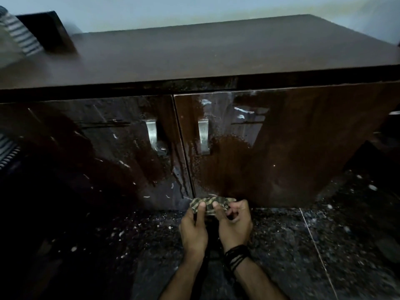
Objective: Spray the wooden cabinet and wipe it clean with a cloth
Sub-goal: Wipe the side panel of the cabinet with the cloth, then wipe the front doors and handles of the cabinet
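cabinet: a dark brown wooden cabinet [292, 148] with two doors stands against a pale wall, its flat top running wide across the view.
doors: the left door [97, 152] and right door [281, 137] are glossy and wet, with droplets, streaks and runs thickest around the seam between them.
handles: a metal handle [151, 135] sits on the left door near the seam, and a second metal handle [204, 136] sits on the right door just across the seam.
cloth: a small patterned cloth [211, 204], striped in dark and light, is bunched up low in front of the cabinet, right by the bottom of the seam; i cannot tell if it touches the wood.
left hand: the left hand [193, 229] grips the left end of the cloth, thumb on top.
right hand: the right hand [234, 221] pinches the right end of the cloth with curled fingers; dark bands [237, 255] wrap its wrist.
floor: a dark speckled stone floor [324, 245] lies under the hands, with a pale joint line running across it on the right.
top left: a blurred striped fabric [20, 35] and a dark slanted object [49, 31] sit at the far left end of the cabinet top.
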The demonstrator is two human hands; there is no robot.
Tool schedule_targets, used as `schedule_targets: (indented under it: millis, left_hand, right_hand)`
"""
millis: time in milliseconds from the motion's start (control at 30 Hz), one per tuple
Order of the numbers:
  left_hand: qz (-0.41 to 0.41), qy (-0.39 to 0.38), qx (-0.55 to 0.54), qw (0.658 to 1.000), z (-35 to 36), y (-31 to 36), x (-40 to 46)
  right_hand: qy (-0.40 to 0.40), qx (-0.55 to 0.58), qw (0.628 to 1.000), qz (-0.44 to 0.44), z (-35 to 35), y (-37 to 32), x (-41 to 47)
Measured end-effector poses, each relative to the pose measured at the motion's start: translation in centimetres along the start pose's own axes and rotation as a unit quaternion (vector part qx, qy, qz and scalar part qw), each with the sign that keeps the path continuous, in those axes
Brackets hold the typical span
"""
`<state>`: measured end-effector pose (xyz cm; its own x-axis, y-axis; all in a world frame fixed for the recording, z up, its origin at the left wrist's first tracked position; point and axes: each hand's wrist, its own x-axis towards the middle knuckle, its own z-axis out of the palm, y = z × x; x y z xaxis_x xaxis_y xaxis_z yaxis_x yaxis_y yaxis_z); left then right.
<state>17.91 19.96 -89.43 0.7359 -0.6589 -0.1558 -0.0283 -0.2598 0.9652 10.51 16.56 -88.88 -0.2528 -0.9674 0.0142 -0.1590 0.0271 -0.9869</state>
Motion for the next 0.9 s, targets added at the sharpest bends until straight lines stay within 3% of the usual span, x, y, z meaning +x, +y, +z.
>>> schedule_targets:
  millis: [267, 667, 900]
  left_hand:
    - [0.109, 0.053, 0.013, 0.993, -0.6, 2.8, -0.6]
    - [-0.008, 0.026, 0.049, 0.998, -0.5, -0.6, 0.0]
    - [0.054, 0.082, 0.036, 0.995, -0.8, 3.6, -0.7]
  right_hand:
    - [0.011, 0.057, 0.998, -0.028, 0.7, -2.1, -0.3]
    - [-0.005, -0.008, 0.999, 0.040, 0.8, 1.5, -0.9]
    - [0.008, 0.031, 0.999, -0.024, 0.4, -3.7, -0.4]
